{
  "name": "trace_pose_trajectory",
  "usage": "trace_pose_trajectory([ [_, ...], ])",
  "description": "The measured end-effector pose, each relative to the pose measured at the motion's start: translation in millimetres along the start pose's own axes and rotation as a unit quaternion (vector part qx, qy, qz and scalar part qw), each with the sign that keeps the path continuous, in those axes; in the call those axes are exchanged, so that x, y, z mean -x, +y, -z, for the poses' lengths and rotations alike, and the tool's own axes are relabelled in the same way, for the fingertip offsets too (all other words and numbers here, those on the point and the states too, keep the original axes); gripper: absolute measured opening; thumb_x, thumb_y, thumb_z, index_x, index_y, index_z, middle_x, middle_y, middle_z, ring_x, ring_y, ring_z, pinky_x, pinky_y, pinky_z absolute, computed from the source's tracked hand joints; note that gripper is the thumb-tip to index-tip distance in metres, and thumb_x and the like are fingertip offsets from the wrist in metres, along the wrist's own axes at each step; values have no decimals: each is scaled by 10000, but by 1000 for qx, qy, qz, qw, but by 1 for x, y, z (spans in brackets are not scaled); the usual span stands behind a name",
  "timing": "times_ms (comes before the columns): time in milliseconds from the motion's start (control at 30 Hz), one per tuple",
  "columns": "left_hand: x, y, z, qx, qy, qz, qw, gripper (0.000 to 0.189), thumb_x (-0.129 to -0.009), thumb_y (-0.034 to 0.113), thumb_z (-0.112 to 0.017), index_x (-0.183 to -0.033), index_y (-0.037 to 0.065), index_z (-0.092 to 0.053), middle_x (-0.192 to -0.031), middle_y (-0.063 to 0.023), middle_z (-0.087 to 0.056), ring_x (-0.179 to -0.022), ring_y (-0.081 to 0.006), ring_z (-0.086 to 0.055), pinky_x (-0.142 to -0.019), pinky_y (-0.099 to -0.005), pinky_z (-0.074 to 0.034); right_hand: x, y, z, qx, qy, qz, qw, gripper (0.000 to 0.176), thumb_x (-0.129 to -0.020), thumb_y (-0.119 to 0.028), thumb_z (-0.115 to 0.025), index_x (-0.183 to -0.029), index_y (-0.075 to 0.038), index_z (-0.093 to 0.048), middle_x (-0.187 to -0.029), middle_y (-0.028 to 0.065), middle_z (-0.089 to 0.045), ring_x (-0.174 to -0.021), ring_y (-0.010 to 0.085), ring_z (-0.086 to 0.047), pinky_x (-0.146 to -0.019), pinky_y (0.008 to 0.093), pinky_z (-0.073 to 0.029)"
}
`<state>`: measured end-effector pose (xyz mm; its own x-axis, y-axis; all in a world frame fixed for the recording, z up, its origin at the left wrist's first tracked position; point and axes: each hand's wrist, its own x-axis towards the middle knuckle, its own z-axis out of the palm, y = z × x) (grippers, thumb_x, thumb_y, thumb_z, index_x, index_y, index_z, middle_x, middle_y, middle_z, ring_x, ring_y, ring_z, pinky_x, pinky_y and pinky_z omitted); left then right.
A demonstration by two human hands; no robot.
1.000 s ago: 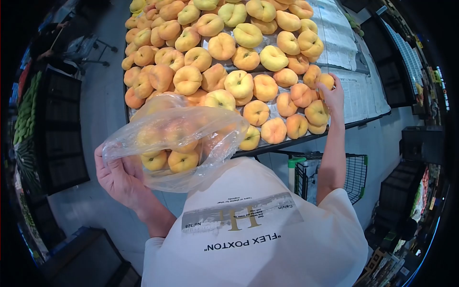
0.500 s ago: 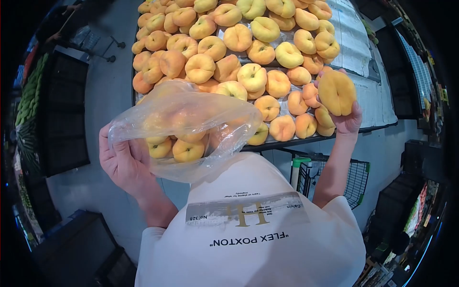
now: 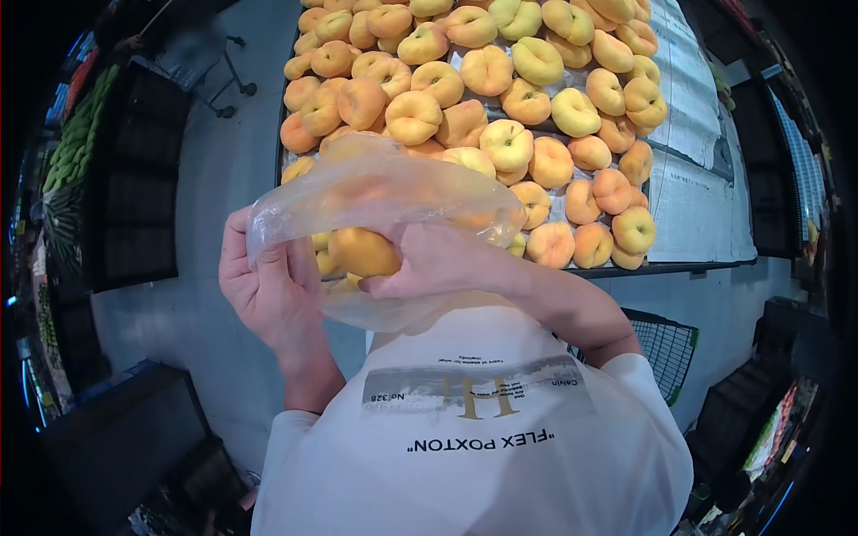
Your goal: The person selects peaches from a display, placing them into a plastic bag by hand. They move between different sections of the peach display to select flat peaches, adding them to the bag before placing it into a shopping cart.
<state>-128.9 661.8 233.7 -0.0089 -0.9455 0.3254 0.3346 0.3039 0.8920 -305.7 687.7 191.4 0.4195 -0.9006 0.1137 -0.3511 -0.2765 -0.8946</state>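
My left hand is closed on the rim of a clear plastic bag, which hangs with its mouth toward me. Inside the bag, my right hand grips a flat peach from its right side. Some of the right hand's fingers are hidden behind the fruit and plastic. Other yellow-orange peaches show in the bag, partly covered by the held one. Just beyond the bag, many loose flat peaches lie heaped on a display stand.
White paper sheeting covers the stand's right part. Its dark front edge runs close ahead of me. A green-trimmed shopping cart stands at the right, below that edge. Another person's hand shows at the upper left, near a wheeled cart.
My right hand has moved left from over the stand's right side into the bag, bringing the flat peach along. The left hand keeps its hold on the bag. The view has shifted slightly.
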Motion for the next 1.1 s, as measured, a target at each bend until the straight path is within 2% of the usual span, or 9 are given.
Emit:
trace_pose_trajectory([
  [233, 2, 6, -6, -17, 27, 12, 999, 110, -1045, 82, -559, -1009, -19, -581, -639, 52, -493, -491, 29, -310, -461, -155, -210, -26, -18, -25, 198, -185, -16, 962, 569, -852, -245, -727, -1393, -192, -562, -1308, 158, -573, -1289, 338, -532, -1041, 428, -485],
  [333, 1, 5, -5, -19, 25, 9, 999, 116, -1045, 90, -562, -1005, -18, -578, -642, 55, -491, -497, 32, -313, -459, -153, -214, -28, 3, -54, 266, -151, 44, 951, 465, -902, -250, -667, -1359, -205, -598, -1283, 159, -585, -1246, 338, -570, -1027, 406, -501],
  [533, 0, 5, 1, -51, 62, 4, 997, 127, -1046, 100, -562, -1023, -24, -575, -693, 38, -533, -523, 31, -345, -476, -140, -248, -24, 21, -69, 558, -75, 254, 786, 428, -922, -236, -616, -1348, -194, -603, -1289, 143, -591, -1191, 333, -595, -1012, 403, -506],
  [700, -1, 5, 5, -28, 67, 13, 997, 145, -1048, 112, -563, -1036, -31, -576, -723, 27, -551, -531, 30, -353, -488, -136, -260, -16, 11, -61, 192, -49, -18, 980, 447, -920, -214, -598, -1363, -157, -578, -1332, 135, -582, -1187, 343, -593, -1013, 423, -497],
  [833, -5, 5, 10, 8, 31, 12, 999, 146, -1051, 115, -558, -1021, -26, -580, -663, 46, -501, -512, 29, -328, -472, -147, -239, -11, 8, -56, 63, -13, -100, 993, 560, -990, -582, -496, -1323, -141, -588, -1292, 110, -602, -1157, 298, -593, -1016, 453, -453],
  [900, -7, 5, 11, 15, 26, 10, 999, 141, -1052, 111, -555, -1008, -19, -583, -630, 56, -472, -499, 28, -310, -464, -154, -223, 1, -36, -3, -29, -109, -200, 973, 554, -960, -537, -581, -1336, -130, -581, -1225, 97, -638, -1112, 277, -614, -1005, 433, -460],
  [967, -8, 7, 8, 16, 36, 17, 999, 135, -1051, 106, -555, -992, -12, -586, -601, 67, -442, -488, 26, -291, -457, -161, -207, 23, -38, 27, 11, -70, -108, 992, 578, -908, -472, -682, -1351, -117, -573, -1154, 89, -665, -1069, 259, -631, -995, 416, -464],
  [1033, -10, 7, 6, -4, 48, 8, 999, 135, -1050, 102, -555, -981, -9, -588, -590, 70, -438, -481, 27, -286, -452, -164, -199, 52, 1, 28, 173, 106, 180, 962, 649, -833, -386, -799, -1367, -102, -565, -1078, 85, -684, -1029, 242, -644, -987, 403, -466],
  [1100, -12, 7, 5, -14, 53, 4, 998, 136, -1049, 101, -557, -972, -7, -589, -582, 72, -433, -477, 27, -282, -449, -166, -195, 75, 13, 51, 184, 183, 189, 947, 785, -683, -224, -890, -1369, -78, -539, -1347, 137, -575, -1162, 292, -598, -982, 405, -503],
])
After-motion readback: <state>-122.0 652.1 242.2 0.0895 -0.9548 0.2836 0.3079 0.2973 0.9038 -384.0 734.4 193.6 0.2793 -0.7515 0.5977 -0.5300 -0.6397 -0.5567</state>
